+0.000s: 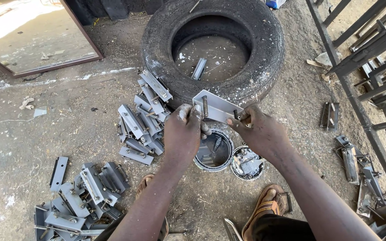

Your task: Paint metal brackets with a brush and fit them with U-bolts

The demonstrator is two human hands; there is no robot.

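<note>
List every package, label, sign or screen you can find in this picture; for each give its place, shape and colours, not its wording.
Blue and white package: top edge, behind the tyre, cut off by the frame; kind unclear.
Larger open tin: on the ground below the left hand, round, dark inside, pale rim, no label visible.
Smaller open tin: beside it, below the right hand, round, grey smeared contents.
No signs or screens.
</note>
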